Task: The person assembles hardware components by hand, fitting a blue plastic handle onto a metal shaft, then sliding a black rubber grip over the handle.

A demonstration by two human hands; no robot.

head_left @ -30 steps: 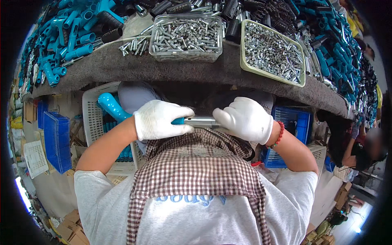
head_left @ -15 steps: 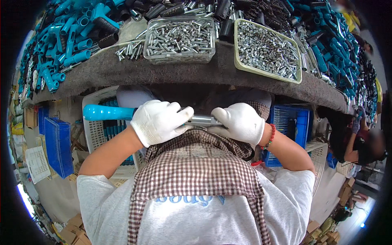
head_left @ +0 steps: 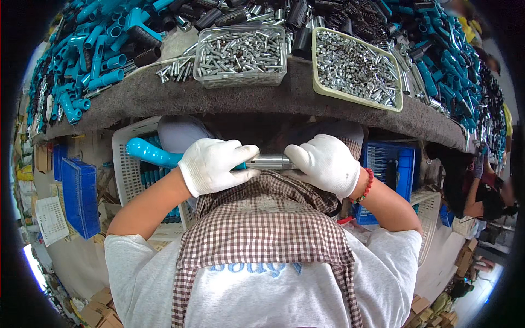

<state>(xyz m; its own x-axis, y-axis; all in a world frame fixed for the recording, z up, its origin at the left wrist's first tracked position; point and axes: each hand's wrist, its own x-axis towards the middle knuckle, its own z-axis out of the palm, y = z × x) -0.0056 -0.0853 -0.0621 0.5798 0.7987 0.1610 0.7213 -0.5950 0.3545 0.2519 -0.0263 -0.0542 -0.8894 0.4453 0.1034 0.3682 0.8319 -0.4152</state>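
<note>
This is looking like a workshop: blue parts and black parts are lying in heaps on a cloth-covered bench, while small metal pins and bits are filling a clear tub and a pale tray. Wearing white work gloves, the left hand and right hand are holding a blue handle with a metal end, and a checked apron is covering the wearer's front. A co-worker is stretching an arm toward the same bench, and plastic crates and cardboard boxes are standing around.
</note>
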